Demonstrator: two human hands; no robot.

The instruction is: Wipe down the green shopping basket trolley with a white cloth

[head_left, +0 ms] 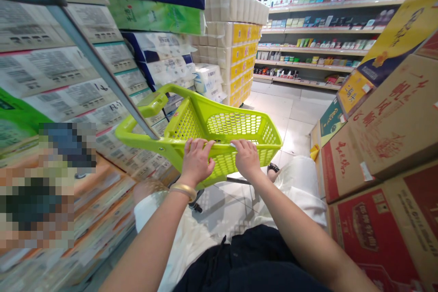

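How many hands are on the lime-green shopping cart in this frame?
2: the bare left hand, with a gold bangle on its wrist, and the bare right hand both grip the near rim of the lime-green plastic shopping cart, side by side.

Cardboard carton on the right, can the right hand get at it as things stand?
Probably yes: the right hand rests on the rim of the lime-green basket, and nothing stands between it and the carton beside it.

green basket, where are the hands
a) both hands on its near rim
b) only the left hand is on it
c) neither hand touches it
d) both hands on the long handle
a, the left hand and the right hand both have their fingers over the near rim of the lime-green plastic shopping basket.
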